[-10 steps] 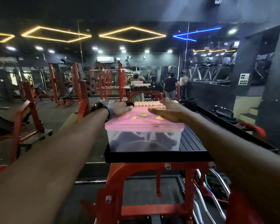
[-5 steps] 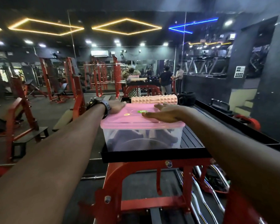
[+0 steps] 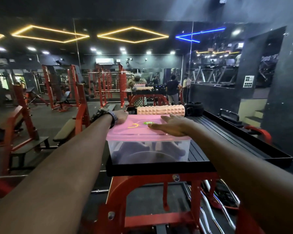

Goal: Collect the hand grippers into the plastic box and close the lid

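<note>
1. Head view: plastic box [image 3: 147, 152] sits on the bench [image 3: 159, 168], pink lid [image 3: 142, 130] on, hand grippers [image 3: 172, 150] inside.
2. Right hand [image 3: 174, 126] lies flat on the lid, fingers released.
3. Left hand [image 3: 121, 116] curls over the lid's far-left edge.

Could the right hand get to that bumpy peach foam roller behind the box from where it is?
Probably yes. The right hand lies flat on the pink lid, and the foam roller sits just beyond it on the black tray, with nothing between.

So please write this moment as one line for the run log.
stage: closing lid | left hand: on pink lid's far-left edge | right hand: flat on lid | hand grippers: inside plastic box
</note>
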Demonstrator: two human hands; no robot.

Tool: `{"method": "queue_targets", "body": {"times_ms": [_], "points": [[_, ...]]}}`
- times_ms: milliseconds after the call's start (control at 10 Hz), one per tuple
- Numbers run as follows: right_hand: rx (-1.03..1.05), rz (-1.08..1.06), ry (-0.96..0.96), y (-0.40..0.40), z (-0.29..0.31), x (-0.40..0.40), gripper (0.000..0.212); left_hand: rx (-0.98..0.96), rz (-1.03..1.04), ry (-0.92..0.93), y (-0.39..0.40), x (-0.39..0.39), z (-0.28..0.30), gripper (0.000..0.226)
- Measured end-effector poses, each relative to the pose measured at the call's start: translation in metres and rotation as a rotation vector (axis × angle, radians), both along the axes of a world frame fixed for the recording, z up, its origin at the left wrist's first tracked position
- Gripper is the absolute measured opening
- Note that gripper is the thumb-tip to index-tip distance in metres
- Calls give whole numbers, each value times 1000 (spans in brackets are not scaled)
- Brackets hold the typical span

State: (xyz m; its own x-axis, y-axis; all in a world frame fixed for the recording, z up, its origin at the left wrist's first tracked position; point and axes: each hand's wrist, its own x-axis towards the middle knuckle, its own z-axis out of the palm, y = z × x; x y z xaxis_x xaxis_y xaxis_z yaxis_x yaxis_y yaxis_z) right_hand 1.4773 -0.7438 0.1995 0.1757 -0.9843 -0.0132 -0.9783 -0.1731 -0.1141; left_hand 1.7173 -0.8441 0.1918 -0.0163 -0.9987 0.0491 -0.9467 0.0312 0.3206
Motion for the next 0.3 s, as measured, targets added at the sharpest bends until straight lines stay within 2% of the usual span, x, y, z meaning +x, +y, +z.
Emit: {"method": "queue_targets", "body": {"times_ms": [200, 300], "points": [[21, 16, -20, 4, 7, 0, 107, 21, 36, 0, 15, -6, 6, 58], [70, 110, -111, -1, 15, 1, 103, 18, 21, -21, 15, -10, 13, 62]]}}
